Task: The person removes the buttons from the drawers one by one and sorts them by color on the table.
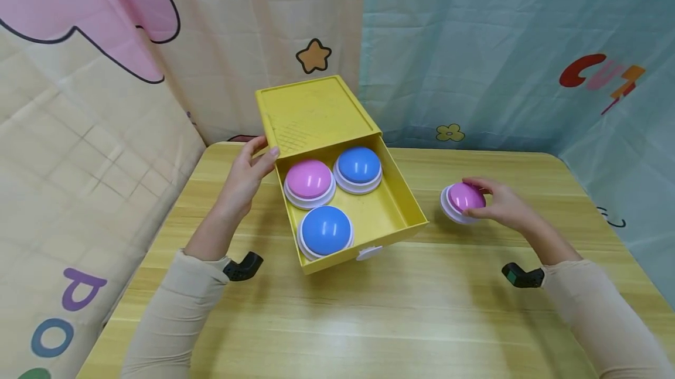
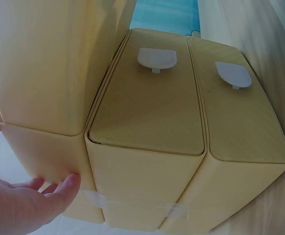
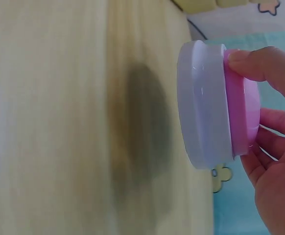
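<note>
A pink push button (image 1: 466,197) with a white base is held by its dome in my right hand (image 1: 501,206). In the right wrist view, the raised button (image 3: 206,105) is tilted on its side, above its shadow on the tabletop. My left hand (image 1: 248,171) grips the left edge of a yellow drawer cabinet (image 1: 316,112), its thumb on top and fingers along the side. The top drawer (image 1: 390,215) is pulled out; inside lie a pink button (image 1: 309,180) and two blue buttons, one at the back (image 1: 359,165) and one at the front (image 1: 327,231).
Beneath the pulled-out drawer, the left wrist view shows two closed drawers, the middle one (image 2: 150,103) and the lower one (image 2: 243,107), with white tabs. The wooden table (image 1: 358,320) ends at printed curtains (image 1: 464,39). A black device (image 1: 244,266) sits at each wrist.
</note>
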`<act>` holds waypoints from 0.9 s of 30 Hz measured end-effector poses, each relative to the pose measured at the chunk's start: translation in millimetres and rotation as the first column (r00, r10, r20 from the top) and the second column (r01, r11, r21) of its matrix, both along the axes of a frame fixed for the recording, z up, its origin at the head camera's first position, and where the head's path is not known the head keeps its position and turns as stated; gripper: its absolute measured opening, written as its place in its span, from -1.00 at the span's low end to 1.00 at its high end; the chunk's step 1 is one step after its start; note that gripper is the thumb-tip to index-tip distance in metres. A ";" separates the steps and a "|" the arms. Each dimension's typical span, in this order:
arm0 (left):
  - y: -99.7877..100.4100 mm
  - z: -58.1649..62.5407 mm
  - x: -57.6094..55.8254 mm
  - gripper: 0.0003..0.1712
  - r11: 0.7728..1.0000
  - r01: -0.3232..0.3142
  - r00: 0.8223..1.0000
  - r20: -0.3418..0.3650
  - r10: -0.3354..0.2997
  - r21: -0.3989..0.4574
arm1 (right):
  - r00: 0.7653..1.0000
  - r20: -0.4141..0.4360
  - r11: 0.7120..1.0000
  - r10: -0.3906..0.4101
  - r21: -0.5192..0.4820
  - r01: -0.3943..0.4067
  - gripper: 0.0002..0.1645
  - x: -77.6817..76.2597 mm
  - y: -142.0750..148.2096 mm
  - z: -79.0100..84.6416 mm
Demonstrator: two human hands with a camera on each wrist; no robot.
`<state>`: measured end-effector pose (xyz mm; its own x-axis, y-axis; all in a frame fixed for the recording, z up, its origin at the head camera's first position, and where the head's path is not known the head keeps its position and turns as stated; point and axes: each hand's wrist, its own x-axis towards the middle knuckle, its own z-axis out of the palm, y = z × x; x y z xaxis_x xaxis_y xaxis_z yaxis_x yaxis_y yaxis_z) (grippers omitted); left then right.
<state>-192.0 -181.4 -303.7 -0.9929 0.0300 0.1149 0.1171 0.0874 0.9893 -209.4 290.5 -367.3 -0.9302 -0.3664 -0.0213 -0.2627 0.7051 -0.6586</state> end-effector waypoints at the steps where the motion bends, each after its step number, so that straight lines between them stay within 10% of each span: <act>1: 0.2 0.1 0.1 -0.27 1.000 0.001 1.000 0.001 -0.001 0.000 | 1.000 0.009 1.000 -0.008 -0.004 0.008 -0.12 -0.3 -0.2 -8.0; 12: 0.7 0.5 1.2 -0.25 1.000 -0.006 1.000 0.006 0.006 -0.002 | 0.999 0.004 0.998 -0.043 -0.053 0.043 -0.15 -1.6 -6.0 -57.0; 27: 0.4 -2.1 -1.2 -0.28 1.000 0.006 1.000 -0.016 -0.006 0.017 | 0.999 -0.047 0.992 -0.004 -0.127 -0.002 -0.09 -3.5 -11.2 -35.4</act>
